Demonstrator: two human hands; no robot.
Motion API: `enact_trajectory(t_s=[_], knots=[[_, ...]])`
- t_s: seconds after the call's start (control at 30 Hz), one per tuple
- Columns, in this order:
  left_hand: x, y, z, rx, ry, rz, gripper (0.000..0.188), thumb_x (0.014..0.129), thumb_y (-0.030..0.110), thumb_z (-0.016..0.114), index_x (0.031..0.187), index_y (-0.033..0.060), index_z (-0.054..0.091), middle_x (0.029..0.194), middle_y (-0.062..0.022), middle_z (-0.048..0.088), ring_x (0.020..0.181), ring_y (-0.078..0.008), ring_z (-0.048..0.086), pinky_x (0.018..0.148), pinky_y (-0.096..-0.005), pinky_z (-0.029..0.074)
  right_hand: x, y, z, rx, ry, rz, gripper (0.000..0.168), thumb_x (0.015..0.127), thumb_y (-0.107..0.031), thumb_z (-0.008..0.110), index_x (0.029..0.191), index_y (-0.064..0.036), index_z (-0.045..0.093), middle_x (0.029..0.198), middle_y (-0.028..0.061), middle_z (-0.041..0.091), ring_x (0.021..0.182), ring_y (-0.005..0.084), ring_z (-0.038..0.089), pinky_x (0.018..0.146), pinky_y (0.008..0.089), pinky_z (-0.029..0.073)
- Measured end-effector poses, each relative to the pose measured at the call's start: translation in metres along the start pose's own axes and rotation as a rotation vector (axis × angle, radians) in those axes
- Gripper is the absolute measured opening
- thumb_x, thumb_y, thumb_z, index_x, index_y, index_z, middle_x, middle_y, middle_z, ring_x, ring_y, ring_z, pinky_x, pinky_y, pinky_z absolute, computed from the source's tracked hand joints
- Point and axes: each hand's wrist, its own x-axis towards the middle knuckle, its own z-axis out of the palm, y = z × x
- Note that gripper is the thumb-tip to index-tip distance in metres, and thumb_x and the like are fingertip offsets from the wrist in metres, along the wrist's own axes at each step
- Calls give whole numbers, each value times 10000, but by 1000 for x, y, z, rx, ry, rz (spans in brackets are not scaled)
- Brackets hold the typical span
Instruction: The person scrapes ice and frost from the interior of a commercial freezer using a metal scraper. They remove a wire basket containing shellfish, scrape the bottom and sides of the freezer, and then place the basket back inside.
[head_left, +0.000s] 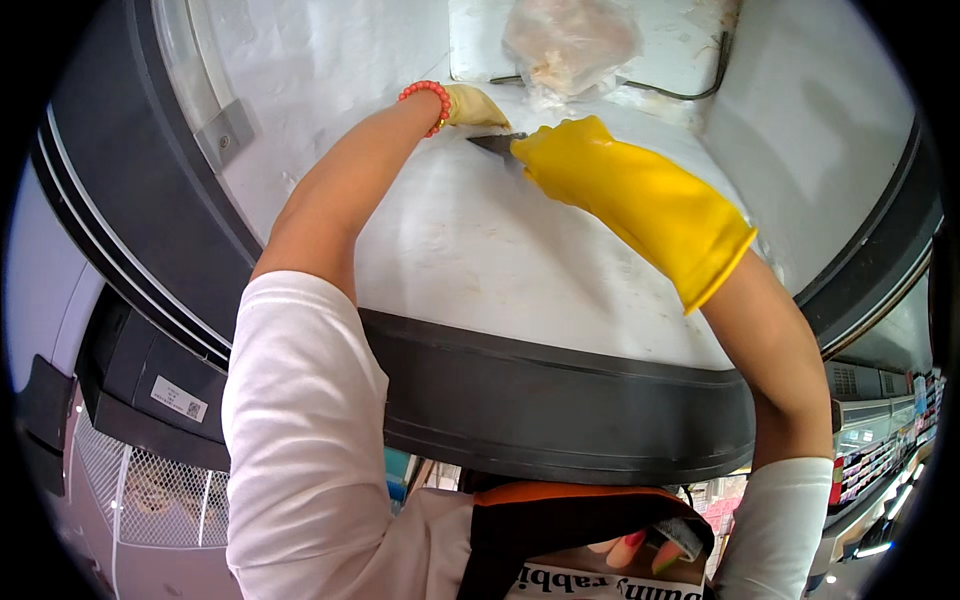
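Observation:
In a yellow rubber glove, my right hand (574, 161) grips a dark, flat, pointed blade, perhaps a scraper (495, 142); its handle is hidden in the fist. The blade points left across the frosty white inner wall (480, 232) of what looks like a chest freezer. Just above the blade tip is my left hand (476, 106), in a pale cream glove with a red bead bracelet at the wrist. Its fingers bend down toward the frost by the blade, and their tips are hard to make out. Whether it holds anything does not show.
A clear plastic bag with pale contents (570, 45) lies beyond my hands. Behind it a dark cable (675, 94) runs along the liner. The thick black freezer rim (555, 397) curves below my arms. A metal bracket (225, 136) sits on the left wall.

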Motion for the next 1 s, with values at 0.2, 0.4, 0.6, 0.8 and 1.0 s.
enact_trajectory(t_s=[0.2, 0.4, 0.6, 0.8, 1.0], knots=[[16, -50, 33, 28, 68, 0, 417, 985, 307, 437, 1388, 228, 506, 1379, -6, 553, 1233, -215, 537, 1031, -314, 431, 47, 3, 29, 72, 143, 44, 249, 960, -257, 477, 1151, -150, 594, 1103, 106, 653, 997, 335, 638, 813, 466, 485], [-7, -36, 14, -74, 6, -491, 469, 951, 145, 412, 1413, 179, 482, 1302, -67, 606, 1114, -271, 616, 940, -378, 500, 33, 2, 20, 132, 187, 23, 261, 956, -267, 480, 1171, -158, 582, 1054, 136, 664, 945, 359, 646, 790, 487, 494], [-115, 24, -66, -69, 406, -381, 394, 927, 103, 432, 1279, 105, 607, 1124, -134, 684, 959, -302, 674, 864, -408, 524, -29, -14, -7, -30, 155, -101, 278, 945, -257, 493, 1190, -156, 580, 1039, 160, 670, 883, 381, 657, 768, 470, 514], [-292, 118, -102, 203, 852, -413, 308, 907, 159, 535, 1188, 83, 635, 1022, -121, 672, 983, -264, 619, 961, -381, 421, 10, -43, -13, -11, 142, -134, 296, 958, -281, 479, 1204, -161, 593, 1152, 149, 655, 1022, 359, 638, 842, 475, 493], [-401, 121, -39, 699, 1000, -508, 483, 858, 91, 641, 1332, 164, 578, 1390, -102, 532, 1338, -321, 424, 1138, -452, 301, 65, -37, -1, -2, 193, -106, 289, 959, -289, 462, 1167, -150, 608, 1147, 151, 658, 1052, 363, 624, 887, 470, 473]])
